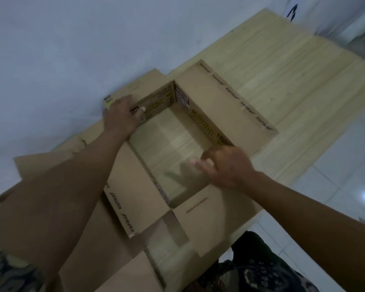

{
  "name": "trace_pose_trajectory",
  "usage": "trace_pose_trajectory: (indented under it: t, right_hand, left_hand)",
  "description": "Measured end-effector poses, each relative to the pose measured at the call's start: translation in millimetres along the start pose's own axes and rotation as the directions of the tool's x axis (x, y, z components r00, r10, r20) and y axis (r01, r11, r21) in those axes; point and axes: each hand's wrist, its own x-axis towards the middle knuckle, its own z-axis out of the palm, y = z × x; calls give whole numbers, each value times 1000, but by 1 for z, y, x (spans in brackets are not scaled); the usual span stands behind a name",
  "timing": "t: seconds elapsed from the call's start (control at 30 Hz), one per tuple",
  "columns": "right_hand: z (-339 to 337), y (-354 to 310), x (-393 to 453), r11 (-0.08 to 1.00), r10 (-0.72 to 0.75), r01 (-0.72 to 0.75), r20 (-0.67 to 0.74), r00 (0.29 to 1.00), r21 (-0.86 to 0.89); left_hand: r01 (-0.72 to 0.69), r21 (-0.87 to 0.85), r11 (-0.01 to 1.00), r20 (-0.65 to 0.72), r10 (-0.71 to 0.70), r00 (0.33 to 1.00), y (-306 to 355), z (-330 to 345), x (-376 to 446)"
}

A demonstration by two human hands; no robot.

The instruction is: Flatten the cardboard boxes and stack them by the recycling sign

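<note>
A brown cardboard box [226, 106] stands open at top and bottom on a pale wood-look mat [282, 66], its flaps spread outward; the mat shows through its middle. My left hand [120, 116] grips the far left corner of the box wall, fingers curled over the rim. My right hand [226, 165] holds the near right wall, with blurred fingers reaching inside the opening. Another flattened cardboard piece [36, 165] lies under my left forearm, by the wall.
A white wall [72, 39] rises just behind the box. A sheet with a black arrow mark [293, 12] hangs at the top right. White floor tiles [335, 165] lie to the right. Patterned clothing [251, 270] fills the bottom edge.
</note>
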Motion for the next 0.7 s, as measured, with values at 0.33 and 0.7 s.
trace_pose_trajectory:
  t: [0.33, 0.7]
  right_hand:
    - [-40, 78, 57, 918, 395, -395, 6, 919, -26]
    - [-58, 109, 70, 720, 583, -587, 136, 801, 370]
  left_hand:
    - [632, -166, 757, -26, -644, 765, 3, 1, -106]
    - [806, -385, 449, -9, -875, 483, 18, -11, -156]
